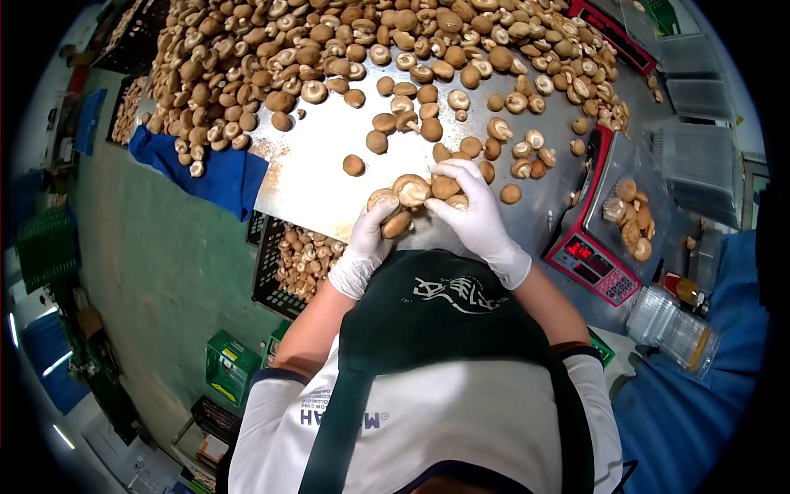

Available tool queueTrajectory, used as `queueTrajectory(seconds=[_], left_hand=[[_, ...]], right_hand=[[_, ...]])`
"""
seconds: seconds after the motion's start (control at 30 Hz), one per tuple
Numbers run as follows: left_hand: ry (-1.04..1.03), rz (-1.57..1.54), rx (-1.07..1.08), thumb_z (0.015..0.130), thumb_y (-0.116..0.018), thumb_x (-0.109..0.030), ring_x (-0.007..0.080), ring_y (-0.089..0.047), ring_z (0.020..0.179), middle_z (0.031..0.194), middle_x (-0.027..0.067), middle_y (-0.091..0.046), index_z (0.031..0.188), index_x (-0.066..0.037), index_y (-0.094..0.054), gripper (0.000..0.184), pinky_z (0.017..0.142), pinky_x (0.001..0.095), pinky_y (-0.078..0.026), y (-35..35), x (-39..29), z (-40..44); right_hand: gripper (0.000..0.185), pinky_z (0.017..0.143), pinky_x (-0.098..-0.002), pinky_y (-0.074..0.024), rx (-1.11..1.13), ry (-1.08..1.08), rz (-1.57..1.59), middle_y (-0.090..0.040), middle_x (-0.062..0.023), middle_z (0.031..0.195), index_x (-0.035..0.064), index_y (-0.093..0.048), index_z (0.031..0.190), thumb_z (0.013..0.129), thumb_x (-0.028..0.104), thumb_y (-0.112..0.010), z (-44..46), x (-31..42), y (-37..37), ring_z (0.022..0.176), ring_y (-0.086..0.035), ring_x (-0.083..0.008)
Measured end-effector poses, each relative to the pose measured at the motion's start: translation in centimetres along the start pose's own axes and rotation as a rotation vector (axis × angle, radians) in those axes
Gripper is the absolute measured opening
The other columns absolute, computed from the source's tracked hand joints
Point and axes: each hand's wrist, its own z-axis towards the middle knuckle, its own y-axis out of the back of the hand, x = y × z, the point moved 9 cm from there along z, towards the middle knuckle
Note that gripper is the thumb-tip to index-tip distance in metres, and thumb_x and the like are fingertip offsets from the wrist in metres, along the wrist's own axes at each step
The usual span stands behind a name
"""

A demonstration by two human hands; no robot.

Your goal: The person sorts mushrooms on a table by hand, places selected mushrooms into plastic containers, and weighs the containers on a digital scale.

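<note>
White gloves cover both of my hands, which are close together over the near part of the metal table. My left hand (369, 239) is closed around shiitake mushrooms, one brown cap showing below its fingertips. Between the hands a shiitake mushroom (411, 190) shows its pale gilled underside, touched by fingers of both. My right hand (475, 212) is curled over more shiitake mushrooms, including a brown cap (445, 187) under its fingers. How many each palm holds is hidden.
A large heap of shiitake mushrooms (329, 41) covers the far side of the metal table (321, 177). At right stands a red scale (588, 255) bearing a clear tray of mushrooms (634, 218). Clear plastic trays (671, 329) are stacked nearby. A black crate (267, 272) of mushrooms sits below the left edge.
</note>
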Motion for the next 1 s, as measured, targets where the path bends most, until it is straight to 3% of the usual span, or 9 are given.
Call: queueTrajectory(seconds=[0.33,0.5,0.67,0.73,0.77,0.8,0.83,0.97,1.0], left_hand=[[-0.087,-0.038,-0.023,0.091,-0.07,-0.021,0.0166,-0.066,0.085,0.102,0.0077,-0.067,0.116,-0.002,-0.061,0.033,0.074,0.0289,-0.054,4.2,0.4,-3.0],[-0.283,-0.026,0.115,0.093,-0.061,-0.025,0.0161,-0.066,0.09,0.104,0.0073,-0.068,0.12,-0.001,-0.059,0.036,0.076,0.0324,-0.055,4.6,-2.4,-7.0],[-0.256,-0.098,-0.41,0.091,-0.065,-0.038,0.0162,-0.063,0.1,0.112,0.0043,-0.066,0.125,-0.007,-0.059,0.047,0.08,0.0309,-0.052,18.6,-1.7,-12.3],[-0.216,0.27,-0.779,0.091,-0.067,-0.037,0.0145,-0.061,0.099,0.114,0.0048,-0.065,0.124,-0.005,-0.062,0.046,0.081,0.0294,-0.05,24.3,-2.8,-15.0],[-0.377,0.47,-0.802,0.094,-0.065,-0.03,0.016,-0.061,0.099,0.115,0.0044,-0.065,0.123,-0.004,-0.062,0.04,0.081,0.0299,-0.051,26.9,-4.2,-15.5],[-0.349,0.451,-0.806,0.096,-0.062,-0.029,0.0171,-0.06,0.102,0.118,0.0053,-0.064,0.124,-0.004,-0.061,0.038,0.085,0.0308,-0.05,27.4,-4.5,-15.7],[-0.323,0.437,-0.814,0.098,-0.06,-0.028,0.0182,-0.06,0.106,0.12,0.0062,-0.064,0.124,-0.004,-0.061,0.036,0.088,0.0317,-0.049,26.5,-5.5,-15.0],[-0.391,0.491,-0.514,0.099,-0.052,-0.03,0.0207,-0.056,0.116,0.116,0.0097,-0.06,0.124,-0.004,-0.06,0.036,0.095,0.0337,-0.046,8.7,-7.6,-9.1],[-0.314,0.526,-0.363,0.099,-0.052,-0.028,0.0214,-0.053,0.121,0.121,0.0109,-0.058,0.124,-0.003,-0.059,0.036,0.099,0.0341,-0.043,6.1,-6.8,-6.0]], right_hand=[[0.029,0.099,-0.0364,-0.0435,0.235,0.112,-0.034,-0.057,-0.0133,0.111,-0.0003,-0.063,0.107,0.08,0.005,-0.072,-0.8,1.5,-5.7,0.109,-0.056,-0.0289],[0.029,0.1,-0.037,-0.0435,0.388,0.195,-0.062,-0.058,-0.0136,0.113,-0.0001,-0.063,0.108,0.082,0.007,-0.071,-1.3,2.6,-9.3,0.111,-0.056,-0.0295],[0.03,0.096,-0.0342,-0.0466,0.369,0.055,0.038,-0.062,-0.0118,0.112,0.0028,-0.064,0.115,0.086,0.011,-0.068,-1.3,2.3,-8.6,0.107,-0.06,-0.0244],[0.03,0.09,-0.0303,-0.0491,0.343,-0.181,0.166,-0.065,-0.0084,0.108,0.0032,-0.062,0.118,0.09,0.013,-0.066,-1.8,-0.4,-7.5,0.099,-0.063,-0.018],[0.03,0.086,-0.0283,-0.0505,0.325,-0.376,0.282,-0.066,-0.0063,0.106,0.0033,-0.062,0.12,0.092,0.014,-0.065,-2.4,-2.4,-6.7,0.095,-0.063,-0.0146],[0.027,0.083,-0.0259,-0.0508,0.248,-0.307,0.297,-0.065,-0.003,0.102,0.0023,-0.061,0.121,0.096,0.014,-0.061,-2.6,-3.1,-5.0,0.094,-0.063,-0.0108],[0.027,0.083,-0.0261,-0.0508,0.208,-0.441,0.538,-0.064,-0.0035,0.103,0.0015,-0.06,0.122,0.098,0.013,-0.059,-3.5,-4.9,-4.2,0.096,-0.062,-0.0121],[0.022,0.078,-0.0272,-0.0529,-0.257,-0.212,0.487,-0.064,-0.0042,0.106,0.0036,-0.063,0.118,0.099,0.014,-0.059,-5.5,-4.1,8.0,0.091,-0.062,-0.0128],[0.024,0.064,-0.0232,-0.051,-0.318,-0.417,0.678,-0.063,-0.0036,0.099,0.0055,-0.061,0.122,0.1,0.015,-0.056,-7.1,-2.8,10.9,0.075,-0.059,-0.0088]])
